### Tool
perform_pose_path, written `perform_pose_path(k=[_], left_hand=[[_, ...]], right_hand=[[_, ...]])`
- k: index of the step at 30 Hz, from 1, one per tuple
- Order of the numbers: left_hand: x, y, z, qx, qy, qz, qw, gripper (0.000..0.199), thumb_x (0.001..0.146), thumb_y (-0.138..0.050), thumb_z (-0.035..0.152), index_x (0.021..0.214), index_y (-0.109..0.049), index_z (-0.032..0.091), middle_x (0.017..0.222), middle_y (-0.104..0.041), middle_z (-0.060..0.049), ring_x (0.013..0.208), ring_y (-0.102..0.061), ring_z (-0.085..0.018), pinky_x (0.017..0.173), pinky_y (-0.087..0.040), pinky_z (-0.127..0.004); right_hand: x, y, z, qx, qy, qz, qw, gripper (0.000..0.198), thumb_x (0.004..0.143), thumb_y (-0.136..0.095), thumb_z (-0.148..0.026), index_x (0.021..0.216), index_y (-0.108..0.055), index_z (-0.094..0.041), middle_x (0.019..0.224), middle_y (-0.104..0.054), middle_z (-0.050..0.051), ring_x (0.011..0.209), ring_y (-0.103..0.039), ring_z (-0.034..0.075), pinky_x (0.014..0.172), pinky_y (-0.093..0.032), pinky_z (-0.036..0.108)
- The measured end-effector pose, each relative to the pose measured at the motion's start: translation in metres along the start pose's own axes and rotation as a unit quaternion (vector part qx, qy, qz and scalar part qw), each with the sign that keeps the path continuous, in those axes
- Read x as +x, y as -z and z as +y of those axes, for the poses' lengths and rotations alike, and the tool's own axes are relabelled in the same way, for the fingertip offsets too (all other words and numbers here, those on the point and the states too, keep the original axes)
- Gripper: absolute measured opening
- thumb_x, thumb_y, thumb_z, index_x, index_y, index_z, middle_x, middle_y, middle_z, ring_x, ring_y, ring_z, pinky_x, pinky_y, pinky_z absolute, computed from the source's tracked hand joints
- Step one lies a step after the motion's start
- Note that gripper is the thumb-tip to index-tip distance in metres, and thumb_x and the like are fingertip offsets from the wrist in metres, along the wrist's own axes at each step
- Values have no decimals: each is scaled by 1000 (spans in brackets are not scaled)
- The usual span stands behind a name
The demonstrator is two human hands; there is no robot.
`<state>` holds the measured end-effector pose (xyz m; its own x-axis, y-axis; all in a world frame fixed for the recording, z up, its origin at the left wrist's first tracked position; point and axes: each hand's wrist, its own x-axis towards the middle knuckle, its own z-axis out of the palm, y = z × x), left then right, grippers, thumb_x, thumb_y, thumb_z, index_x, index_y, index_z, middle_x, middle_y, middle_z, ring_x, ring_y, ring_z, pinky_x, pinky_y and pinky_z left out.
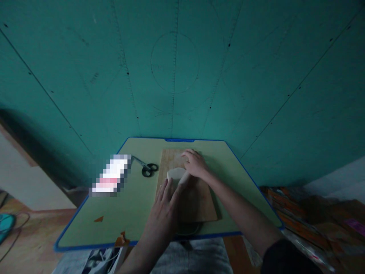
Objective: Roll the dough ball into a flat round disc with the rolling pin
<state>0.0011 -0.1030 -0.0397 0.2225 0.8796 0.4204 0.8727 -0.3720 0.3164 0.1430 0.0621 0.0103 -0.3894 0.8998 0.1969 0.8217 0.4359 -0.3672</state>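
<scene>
The board (203, 203) bears white material (175, 174) between spread left fingers (168, 187) and bent right fingers (190, 153), grip unclear.

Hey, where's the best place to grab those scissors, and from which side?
Probably take the scissors by their black handles, coming from the near side: they lie with the loops toward you and the blades angled away leftward.
</scene>
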Motion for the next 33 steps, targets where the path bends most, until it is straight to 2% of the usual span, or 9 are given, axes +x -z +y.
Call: perform_pose_path(k=[3,7,11,15,19,24,28,33], left_hand=[[-6,0,-4,-25,10,-5,1000,83,80,-38,-7,155,-24,27,153,-38,-19,143,-33,-35,104,-47,-55],[-12,0,-11,-48,0,11,999,71,84,-37,-3,150,-34,23,151,-41,-19,143,-34,-34,104,-48,-54],[-12,1,-11,-51,9,5,999,66,87,-40,3,149,-34,21,151,-41,-20,141,-37,-34,104,-49,-53],[-7,5,-2,-57,6,4,998,64,88,-38,3,150,-33,19,155,-36,-19,143,-35,-33,107,-47,-52],[-1,10,6,-68,-18,-4,997,72,85,-34,-3,154,-24,18,157,-33,-19,145,-30,-30,108,-45,-50],[1,6,14,-65,-23,-15,997,76,84,-33,-5,155,-19,18,158,-32,-18,147,-26,-29,108,-47,-49],[-1,-2,22,-60,-37,-37,997,76,82,-35,-7,153,-25,17,160,-27,-17,149,-16,-31,108,-47,-50],[-4,-4,27,-102,-33,-64,992,75,77,-36,-10,146,-41,21,161,-25,-11,149,-15,-30,109,-45,-52]], right_hand=[[13,2,-16,-19,10,-27,999,42,75,-53,-7,110,-66,-25,128,-60,4,116,-56,21,100,-42,34],[29,1,-37,-47,12,-66,997,39,77,-55,-11,111,-66,-27,129,-61,3,116,-57,22,98,-42,35],[43,-5,-50,-67,-30,-81,994,30,88,-48,-26,112,-66,-23,121,-65,10,112,-59,27,94,-44,42],[44,-13,-53,-86,-52,-74,992,34,92,-44,-34,110,-67,-18,121,-65,16,115,-57,31,97,-41,48],[38,-16,-46,-91,-41,-69,993,33,92,-44,-33,111,-67,-19,122,-66,13,117,-55,28,100,-40,45],[31,-19,-27,-76,-12,-47,996,37,91,-46,-27,123,-63,-22,131,-61,7,123,-51,24,105,-36,38],[25,-24,-7,-32,0,-28,999,42,90,-44,-21,128,-62,-23,137,-56,6,128,-49,22,109,-35,35],[14,-27,19,27,-31,-9,999,46,85,-50,-17,129,-61,-22,141,-51,7,133,-44,21,112,-31,34]])
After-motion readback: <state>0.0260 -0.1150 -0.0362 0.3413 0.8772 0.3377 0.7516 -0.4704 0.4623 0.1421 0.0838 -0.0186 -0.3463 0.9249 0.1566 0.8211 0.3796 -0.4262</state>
